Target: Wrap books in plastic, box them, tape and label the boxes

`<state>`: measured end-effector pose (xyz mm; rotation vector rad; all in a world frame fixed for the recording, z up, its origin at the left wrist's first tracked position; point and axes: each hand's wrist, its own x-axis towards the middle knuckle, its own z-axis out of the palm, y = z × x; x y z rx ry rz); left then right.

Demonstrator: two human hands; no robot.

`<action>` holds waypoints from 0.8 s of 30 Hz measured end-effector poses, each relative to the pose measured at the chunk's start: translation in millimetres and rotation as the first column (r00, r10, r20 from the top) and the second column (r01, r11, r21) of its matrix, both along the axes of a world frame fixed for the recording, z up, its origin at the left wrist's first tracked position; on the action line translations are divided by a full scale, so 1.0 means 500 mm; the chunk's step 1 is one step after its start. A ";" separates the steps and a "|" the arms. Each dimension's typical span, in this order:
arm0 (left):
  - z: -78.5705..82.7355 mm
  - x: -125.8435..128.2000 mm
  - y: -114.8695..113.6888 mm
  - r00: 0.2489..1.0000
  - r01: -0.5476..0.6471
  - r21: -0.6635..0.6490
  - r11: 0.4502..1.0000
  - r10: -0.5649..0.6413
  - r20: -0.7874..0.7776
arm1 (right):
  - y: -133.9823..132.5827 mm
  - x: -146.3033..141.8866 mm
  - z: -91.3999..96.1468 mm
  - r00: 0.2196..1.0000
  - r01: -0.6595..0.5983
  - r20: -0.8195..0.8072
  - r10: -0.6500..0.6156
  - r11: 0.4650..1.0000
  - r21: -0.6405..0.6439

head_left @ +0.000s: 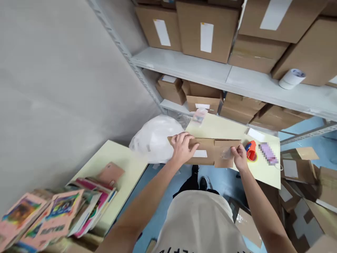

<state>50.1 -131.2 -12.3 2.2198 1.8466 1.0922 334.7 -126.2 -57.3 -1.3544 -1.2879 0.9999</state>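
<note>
A small brown cardboard box [210, 151] with a white label lies at the near edge of a pale yellow table [263, 168]. My left hand [182, 147] presses down on its left part, fingers curled over the top flap. My right hand [240, 155] pinches the box's right end, where a strip of clear tape shows against the cardboard. Just right of that hand sits an orange and blue tape dispenser [251, 150].
A white plastic bag [155, 138] bulges left of the box. Colourful booklets [58, 211] pile on a second pale table at lower left. Metal shelves [237, 82] behind hold several cardboard boxes and a tape roll [291, 78]. Flattened cartons [302, 196] litter the blue floor at right.
</note>
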 end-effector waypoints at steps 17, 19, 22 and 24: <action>-0.041 0.063 0.222 0.877 0.479 -0.164 0.863 -0.478 0.045 | 0.019 0.038 0.039 0.957 0.283 0.086 -0.275 0.955 -0.088; -0.048 0.074 0.232 0.855 0.517 -0.168 0.839 -0.515 0.058 | 0.013 0.046 0.055 0.963 0.257 0.115 -0.244 0.960 -0.115; -0.053 0.090 0.248 0.828 0.558 -0.188 0.809 -0.557 0.062 | 0.019 0.073 0.079 0.973 0.191 0.172 -0.157 0.960 -0.203; -0.055 0.100 0.259 0.812 0.578 -0.201 0.791 -0.581 0.050 | 0.036 0.095 0.091 0.975 0.132 0.214 -0.066 0.941 -0.312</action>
